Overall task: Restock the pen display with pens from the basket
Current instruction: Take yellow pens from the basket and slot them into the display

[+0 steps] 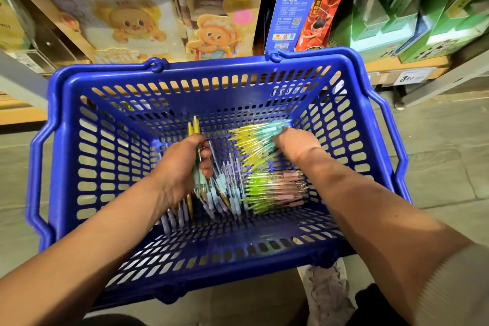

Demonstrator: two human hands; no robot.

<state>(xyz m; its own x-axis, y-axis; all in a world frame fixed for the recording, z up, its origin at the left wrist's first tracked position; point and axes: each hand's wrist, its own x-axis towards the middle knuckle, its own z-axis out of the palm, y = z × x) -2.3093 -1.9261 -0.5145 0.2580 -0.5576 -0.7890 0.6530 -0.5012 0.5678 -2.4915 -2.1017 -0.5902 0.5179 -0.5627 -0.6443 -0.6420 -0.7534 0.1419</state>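
In the blue basket (pixel 211 67), the left hand (pixel 180 169) curls round a fistful of pens (pixel 196 127). The right hand (pixel 297 145) meets a yellow-teal bundle (pixel 251 143) near the far wall. Its fingers are hidden, possibly gripping, so their state cannot be told.

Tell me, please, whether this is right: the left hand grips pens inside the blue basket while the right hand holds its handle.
No: the head view shows the right hand also inside the basket, at the yellow pens; the left hand does grip other pens.

The right hand (pixel 297 144) has its fingertips hidden among yellow-teal pens (pixel 254 140).
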